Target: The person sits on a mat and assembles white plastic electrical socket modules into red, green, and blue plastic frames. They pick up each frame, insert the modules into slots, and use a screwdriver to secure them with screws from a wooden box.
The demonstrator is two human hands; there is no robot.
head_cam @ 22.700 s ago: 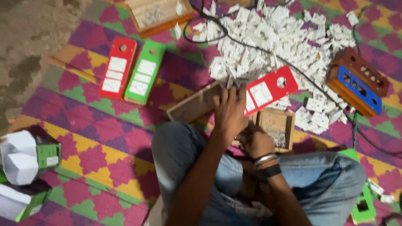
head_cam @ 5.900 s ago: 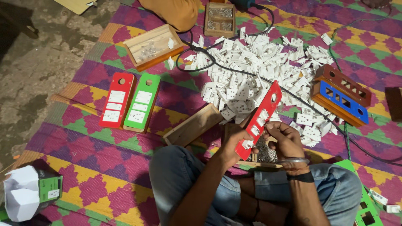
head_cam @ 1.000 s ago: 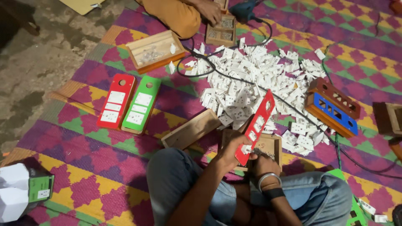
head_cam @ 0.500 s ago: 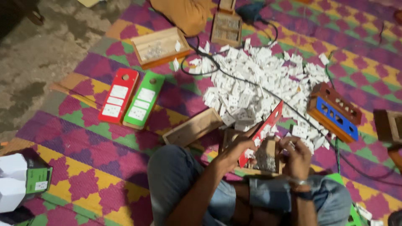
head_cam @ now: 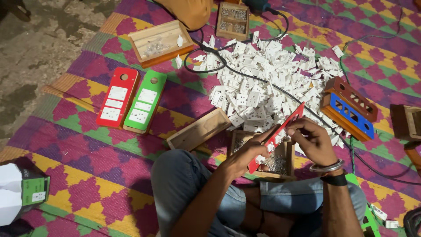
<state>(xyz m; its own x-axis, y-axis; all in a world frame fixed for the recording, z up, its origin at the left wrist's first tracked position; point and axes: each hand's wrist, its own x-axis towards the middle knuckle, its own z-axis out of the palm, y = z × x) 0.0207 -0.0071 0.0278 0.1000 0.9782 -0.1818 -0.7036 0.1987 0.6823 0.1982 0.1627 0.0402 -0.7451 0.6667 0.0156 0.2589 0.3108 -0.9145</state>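
- Centrally, the left hand [head_cam: 245, 156] is closed around the lower end of a red panel [head_cam: 276, 136], which it holds tilted edge-on above the lap.
- Right hand [head_cam: 313, 140]: fingers curled and pinched against the panel's upper part, just across from the left hand; whether they hold a small part cannot be told.
- Directly beneath both hands: a wooden box of small metal screws [head_cam: 274, 162], resting on the patterned mat [head_cam: 79, 149].
- Beyond the hands: a heap of white socket and switch modules [head_cam: 263, 83], with a black cable [head_cam: 206, 68] crossing it.
- Just left of the left hand: an empty wooden casing [head_cam: 199, 129]; farther left, a finished red board [head_cam: 118, 96] and green board [head_cam: 144, 101] lying side by side, touching.
- Right of the right hand: a blue-faced board [head_cam: 348, 114] and a brown-faced board [head_cam: 353, 97], stacked close together.
- Far beyond, two more wooden trays [head_cam: 160, 41] of small parts.
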